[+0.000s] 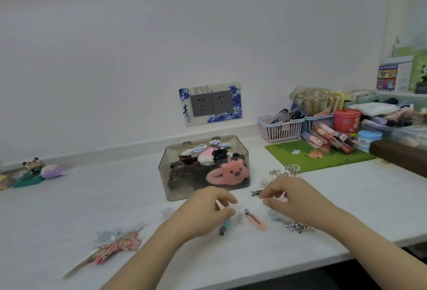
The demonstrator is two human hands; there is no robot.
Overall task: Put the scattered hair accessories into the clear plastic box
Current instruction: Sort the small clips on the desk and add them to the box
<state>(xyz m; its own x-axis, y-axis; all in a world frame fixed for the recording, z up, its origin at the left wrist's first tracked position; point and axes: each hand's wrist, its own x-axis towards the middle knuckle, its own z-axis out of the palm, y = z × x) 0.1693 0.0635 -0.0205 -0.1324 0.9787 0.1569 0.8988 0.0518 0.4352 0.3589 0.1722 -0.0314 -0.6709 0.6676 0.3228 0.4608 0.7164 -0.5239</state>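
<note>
Nearest me on the white counter (69, 199), off to my left, lies a red-and-pink patterned fabric bow clip (120, 244) with a pale translucent flower piece (115, 234) just behind it. My left hand (203, 211) hovers low with its fingers curled over a small blue clip (225, 226); whether my grip has closed on it I cannot tell. Just beside that lie a tiny clear sparkly clip (240, 218) and a long pink duckbill clip (255, 220). My right hand (293, 195) is curled over the counter too, thumb and forefinger nearly pinched at a small dark metal clip (256, 192), though I cannot tell if my grip has it. Under my right wrist sits a cluster of silvery and blue clips (293, 225).

Past my hands stands the clear smoky plastic box (166, 174), open at the top and already holding a pink bear-faced clip (231, 172), a black claw clip (220, 154) and more. To its right lie clear glassy clips (286, 172), then a green mat (323, 158). On the wall behind is a blue-and-white socket plate (210, 103).
</note>
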